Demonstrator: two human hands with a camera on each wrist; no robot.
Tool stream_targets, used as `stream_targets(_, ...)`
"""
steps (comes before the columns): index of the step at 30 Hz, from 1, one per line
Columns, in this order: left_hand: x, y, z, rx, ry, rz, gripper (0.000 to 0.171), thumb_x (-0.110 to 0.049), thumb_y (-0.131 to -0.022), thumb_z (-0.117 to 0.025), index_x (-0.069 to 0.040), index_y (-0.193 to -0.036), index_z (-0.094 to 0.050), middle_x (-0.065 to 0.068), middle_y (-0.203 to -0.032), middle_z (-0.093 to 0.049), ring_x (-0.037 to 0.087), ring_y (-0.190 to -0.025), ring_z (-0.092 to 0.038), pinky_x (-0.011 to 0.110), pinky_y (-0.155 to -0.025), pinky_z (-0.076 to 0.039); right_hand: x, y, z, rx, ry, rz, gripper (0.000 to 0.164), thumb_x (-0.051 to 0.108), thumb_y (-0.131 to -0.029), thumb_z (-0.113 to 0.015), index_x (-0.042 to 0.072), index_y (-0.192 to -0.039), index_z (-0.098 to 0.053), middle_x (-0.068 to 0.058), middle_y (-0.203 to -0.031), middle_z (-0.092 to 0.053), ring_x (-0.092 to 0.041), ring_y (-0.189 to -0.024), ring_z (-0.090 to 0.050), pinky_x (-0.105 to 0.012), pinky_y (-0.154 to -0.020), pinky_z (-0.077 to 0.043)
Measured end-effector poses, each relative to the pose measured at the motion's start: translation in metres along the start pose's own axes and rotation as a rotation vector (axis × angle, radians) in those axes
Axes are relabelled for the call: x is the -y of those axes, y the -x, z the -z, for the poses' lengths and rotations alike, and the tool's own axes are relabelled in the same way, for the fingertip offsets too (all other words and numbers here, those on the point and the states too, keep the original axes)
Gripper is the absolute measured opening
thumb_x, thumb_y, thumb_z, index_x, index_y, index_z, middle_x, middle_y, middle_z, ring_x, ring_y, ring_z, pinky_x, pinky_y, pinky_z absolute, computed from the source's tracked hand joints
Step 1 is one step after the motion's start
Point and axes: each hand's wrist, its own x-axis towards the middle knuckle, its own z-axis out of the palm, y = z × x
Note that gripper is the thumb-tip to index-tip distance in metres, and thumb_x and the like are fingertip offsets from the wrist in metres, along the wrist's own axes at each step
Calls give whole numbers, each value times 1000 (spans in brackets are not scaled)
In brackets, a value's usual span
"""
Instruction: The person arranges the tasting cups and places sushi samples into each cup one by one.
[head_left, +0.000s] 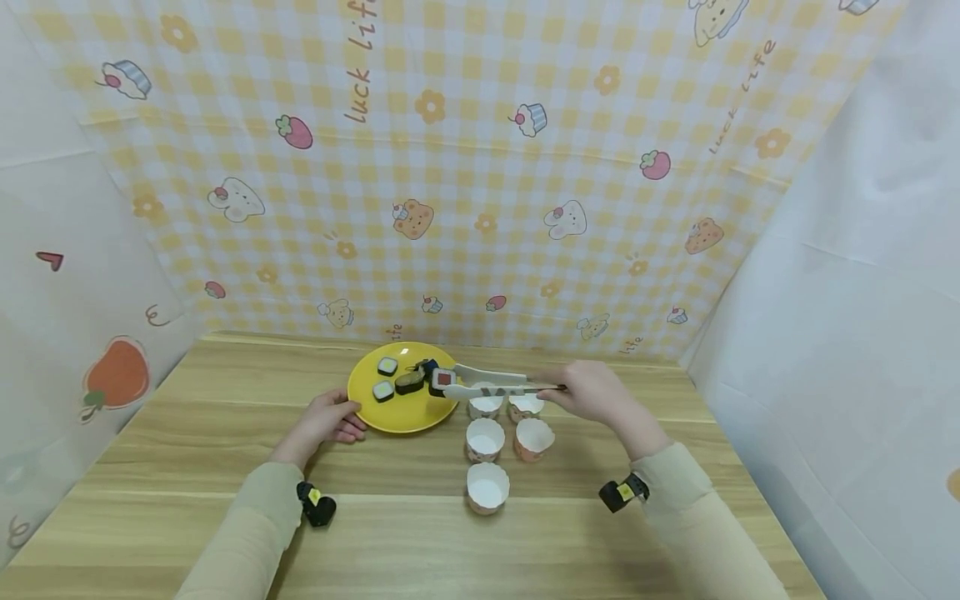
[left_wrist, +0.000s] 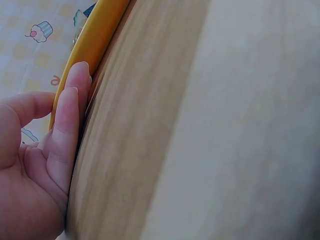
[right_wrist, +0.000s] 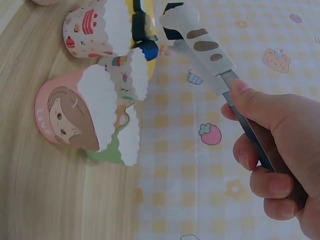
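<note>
Tongs [head_left: 467, 391] hang over the wood-grained worktop [head_left: 390, 533], before yellow-checked cloth [head_left: 480, 183], gripped by the right hand [head_left: 588, 393]; the left hand [head_left: 328, 419] pinches a glossy yellow plate [head_left: 405, 418].

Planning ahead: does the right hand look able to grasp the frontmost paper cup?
Probably not yet: the right hand grips tongs pinching a sushi roll, though the paper cup looks unobstructed in front.

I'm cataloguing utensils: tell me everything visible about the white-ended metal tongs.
The white-ended metal tongs have plastic-looking ends, one visibly brown-spotted. Extending leftward from the person's right grip, which holds their arms, they pinch a black-wrapped, red-centred sushi roll at the right side of the round yellow plate.
</note>
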Motion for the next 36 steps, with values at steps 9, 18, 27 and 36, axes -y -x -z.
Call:
stream_targets(9,1,-1,0,-4,1,4,41,-7,-99,-44,13,-133,-31,10,-72,-66,19,-61,-66,29,-55,-56,-8,17,8,-29,17,-28,31,31,-88,-70,13,-112,-72,-2,-91,-73,-7,-63,-62,-29,-52,-49)
stream_targets(18,2,-2,0,-4,-1,1,40,-8,-99,-44,13,-131,-32,9,-71,-65,18,-60,-66,29,-54,-56,-18,30,12,-5,46,-56,33,33,-88,-69,12,-114,-72,1,-80,-71,0,-54,-51,-24,-46,-41)
stream_targets(27,3,-3,0,-1,4,-2,40,-7,-99,-44,14,-130,-32,10,-71,-65,18,-60,-66,29,-54,-56,-22,40,14,3,42,-91,32,31,-87,-70,13,-113,-72,1,-80,-71,-1,-54,-52,-26,-46,-42)
stream_targets(36,3,-2,1,1,-3,-12,42,-8,-99,-44,15,-132,-31,10,-72,-65,18,-60,-66,29,-54,-56,-26,45,13,8,48,-88,32,32,-87,-71,12,-111,-72,4,-77,-70,1,-56,-53,-26,-48,-44)
